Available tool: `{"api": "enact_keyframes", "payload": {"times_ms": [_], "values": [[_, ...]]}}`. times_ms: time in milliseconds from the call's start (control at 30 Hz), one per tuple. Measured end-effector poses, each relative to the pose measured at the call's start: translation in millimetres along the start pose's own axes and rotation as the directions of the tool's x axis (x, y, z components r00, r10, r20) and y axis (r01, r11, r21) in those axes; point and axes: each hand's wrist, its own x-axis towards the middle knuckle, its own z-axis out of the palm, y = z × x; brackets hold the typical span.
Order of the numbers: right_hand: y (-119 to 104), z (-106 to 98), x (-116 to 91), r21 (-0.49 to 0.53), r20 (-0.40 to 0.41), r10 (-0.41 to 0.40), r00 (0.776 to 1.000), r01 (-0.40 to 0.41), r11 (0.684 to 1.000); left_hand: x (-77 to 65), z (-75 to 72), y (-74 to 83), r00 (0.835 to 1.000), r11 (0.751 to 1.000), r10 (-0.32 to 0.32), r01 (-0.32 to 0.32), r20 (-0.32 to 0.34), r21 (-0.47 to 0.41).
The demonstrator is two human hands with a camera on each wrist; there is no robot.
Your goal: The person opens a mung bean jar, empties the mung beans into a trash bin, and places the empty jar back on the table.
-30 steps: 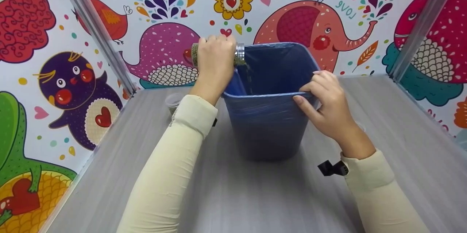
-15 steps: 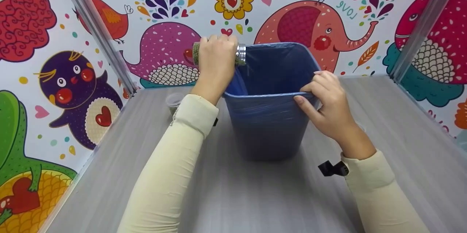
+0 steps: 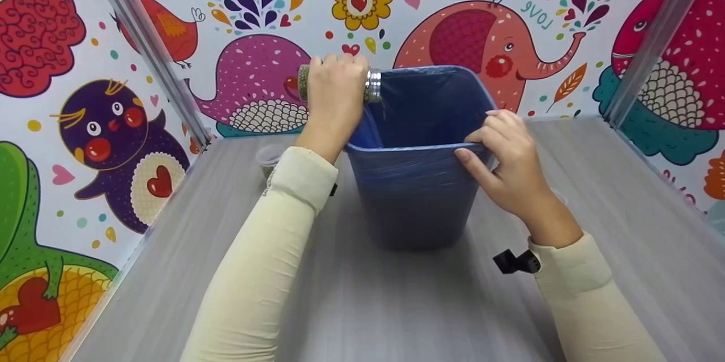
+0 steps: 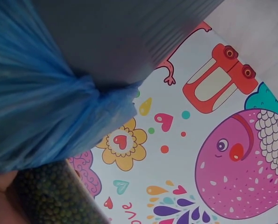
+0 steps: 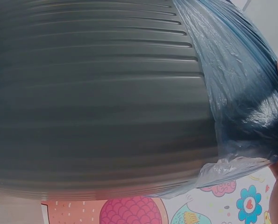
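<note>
"Both busy?"
"My left grip point(image 3: 336, 90) curls round a jar point(image 3: 372, 86) of green grains point(image 4: 54, 196), tipped sideways at the left edge of the blue-lined bin point(image 3: 416, 203)."
"And the other?"
"My right grip point(image 3: 507, 161) pinches the rim's near right corner; the bin stands on the worktop point(image 3: 396, 311)."

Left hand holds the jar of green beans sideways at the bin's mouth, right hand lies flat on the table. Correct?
One thing off: the right hand isn't lying flat; it grips the bin by its rim, as the head view shows. The left hand does hold the jar of green beans sideways at the bin's mouth.
</note>
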Motion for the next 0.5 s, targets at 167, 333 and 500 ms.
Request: {"api": "enact_keyframes", "payload": {"times_ms": [167, 333, 500], "values": [[-0.1, 0.2, 0.3, 0.0, -0.002, -0.002, 1.0, 0.002, 1.0, -0.2, -1.0, 0.3, 1.0, 1.0, 0.001, -0.002, 0.014, 0.014], [-0.4, -0.1, 0.5, -0.002, -0.001, -0.007, 1.0, 0.007, 1.0, -0.8, -1.6, 0.8, 1.0, 1.0, 0.014, -0.014, 0.006, 0.018], [-0.6, -0.3, 0.2, -0.005, 0.003, -0.006, 1.0, 0.006, 1.0, -1.1, -2.5, 0.9, 1.0, 1.0, 0.016, -0.016, 0.021, 0.025]]}}
